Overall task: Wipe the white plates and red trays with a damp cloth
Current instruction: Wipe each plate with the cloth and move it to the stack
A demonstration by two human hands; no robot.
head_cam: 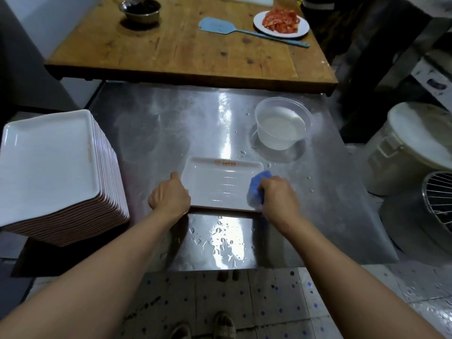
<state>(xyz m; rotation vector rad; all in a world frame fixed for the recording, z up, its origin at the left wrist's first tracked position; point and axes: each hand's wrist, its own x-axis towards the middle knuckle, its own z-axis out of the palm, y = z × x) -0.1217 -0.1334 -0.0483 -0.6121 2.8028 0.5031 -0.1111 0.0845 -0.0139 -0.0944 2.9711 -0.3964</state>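
Left hand [170, 195] grips the white plate's [220, 184] edge on the steel desk [171, 133]; right hand [278, 195] clutches a blue cloth [256, 185] on it

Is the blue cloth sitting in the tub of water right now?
No, the right hand grips the blue cloth on the white plate, well apart from the water tub.

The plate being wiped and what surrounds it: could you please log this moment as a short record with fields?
item in work: white plate, flat on steel table
left hand: holds the plate's left edge
right hand: grips blue cloth at the plate's right end
water: clear tub, beyond the plate, to its right
waiting stack: white plates, left
wooden table: blue spatula, metal bowl
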